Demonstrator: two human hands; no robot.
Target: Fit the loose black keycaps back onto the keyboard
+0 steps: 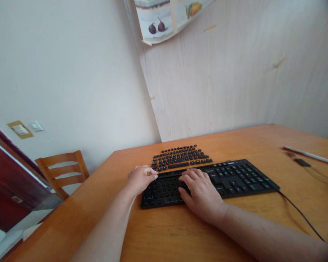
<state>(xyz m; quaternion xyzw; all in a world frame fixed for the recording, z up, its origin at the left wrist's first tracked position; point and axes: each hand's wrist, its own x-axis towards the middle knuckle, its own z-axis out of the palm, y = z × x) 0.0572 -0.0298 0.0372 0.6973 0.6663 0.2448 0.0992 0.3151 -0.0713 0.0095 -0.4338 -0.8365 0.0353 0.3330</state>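
Note:
A black keyboard [235,182] lies on the table. The left part of it is stripped of keycaps, while the right part still carries them. At its upper left edge is my left hand [140,178], thumb and fingertips pinched together; whatever is between them is too small or hidden to name. My right hand [200,194] lies over the middle of the keyboard, fingers bent and thumb apart, touching it and covering some of it. Loose black keycaps [177,158] are set out in rows just behind the keyboard, with a long space bar [178,165] in the nearest row.
The wooden table [164,233] carries everything. A black cable [300,214] runs from the keyboard's right end. Farther right are a pale stick [311,155] and a small black piece with thin wires [302,162]. A wooden chair [62,171] stands at the left, and walls rise behind.

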